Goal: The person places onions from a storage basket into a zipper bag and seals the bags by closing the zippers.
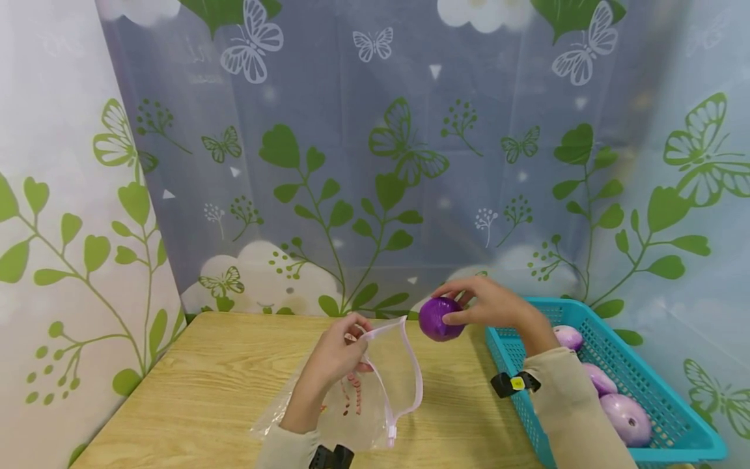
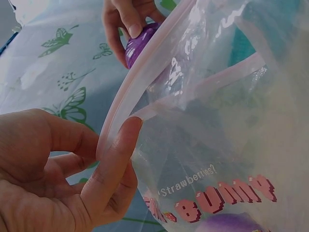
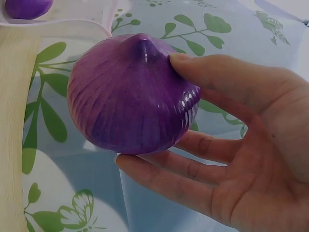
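A clear zip bag [image 1: 375, 384] with a pink rim and slider lies over the table, its mouth spread apart. My left hand [image 1: 340, 348] pinches the bag's rim between thumb and fingers, as the left wrist view also shows. Just right of the mouth, my right hand [image 1: 483, 303] holds a glossy dark purple onion [image 3: 133, 96] between thumb and fingers, apart from the table. Another purple rounded thing [image 3: 29, 7] shows at the top left of the right wrist view, by the bag's edge; whether it is inside the bag I cannot tell.
A teal plastic basket [image 1: 691, 436] stands at the table's right, under my right forearm, with paler purple onions [image 1: 625, 419] in it. The wood-grain table [image 1: 234, 345] ends at a patterned cloth backdrop [image 1: 346, 98]. Pink lettering [image 2: 227, 198] is printed on the bag.
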Tool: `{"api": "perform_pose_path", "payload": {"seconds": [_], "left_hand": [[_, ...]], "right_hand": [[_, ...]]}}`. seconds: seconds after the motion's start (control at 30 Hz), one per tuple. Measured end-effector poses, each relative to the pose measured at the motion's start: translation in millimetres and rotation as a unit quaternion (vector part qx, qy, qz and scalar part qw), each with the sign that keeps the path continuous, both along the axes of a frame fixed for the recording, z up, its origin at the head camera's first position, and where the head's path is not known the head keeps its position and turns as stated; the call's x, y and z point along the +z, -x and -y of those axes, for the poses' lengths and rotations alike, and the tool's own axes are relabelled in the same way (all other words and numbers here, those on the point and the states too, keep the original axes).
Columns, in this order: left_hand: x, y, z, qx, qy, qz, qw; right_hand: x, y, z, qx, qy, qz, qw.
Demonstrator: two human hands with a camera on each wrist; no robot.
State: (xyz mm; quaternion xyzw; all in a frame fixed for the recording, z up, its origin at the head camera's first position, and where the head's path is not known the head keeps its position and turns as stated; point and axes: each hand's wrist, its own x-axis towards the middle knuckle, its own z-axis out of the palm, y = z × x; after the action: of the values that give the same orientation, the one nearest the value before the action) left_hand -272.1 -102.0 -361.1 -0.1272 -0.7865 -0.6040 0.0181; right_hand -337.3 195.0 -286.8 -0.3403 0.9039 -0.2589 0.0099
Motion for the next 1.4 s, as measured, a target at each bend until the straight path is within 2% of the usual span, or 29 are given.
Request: {"api": "perform_pose_path", "payload": {"seconds": [0.2,0.5,0.8,1.0,1.4], "left_hand": [[-0.4,-0.2,0.2,0.003,0.002,-0.001,1.0000],[0.6,-0.7,0.4,0.006,0.005,0.003,1.0000],[1.3,-0.8,0.2,0.007,0.005,0.003,1.0000],[1.3,-0.3,0.4,0.009,0.005,0.003,0.9999],[0.8,1.3,0.5,0.011,0.007,0.004,0.9999]], "right_hand": [[-0.7,-7.4,7.0,0.004,-0.010,-0.001,1.000],[-4.4,-13.5,17.5,0.047,-0.005,-0.014,0.999],[-7.6,-21.4,27.3,0.059,0.000,-0.008,0.998],[-11.8,-24.7,35.6,0.074,-0.002,-0.024,0.997],[-22.3,-27.3,49.0,0.102,0.011,-0.003,0.995]]}}
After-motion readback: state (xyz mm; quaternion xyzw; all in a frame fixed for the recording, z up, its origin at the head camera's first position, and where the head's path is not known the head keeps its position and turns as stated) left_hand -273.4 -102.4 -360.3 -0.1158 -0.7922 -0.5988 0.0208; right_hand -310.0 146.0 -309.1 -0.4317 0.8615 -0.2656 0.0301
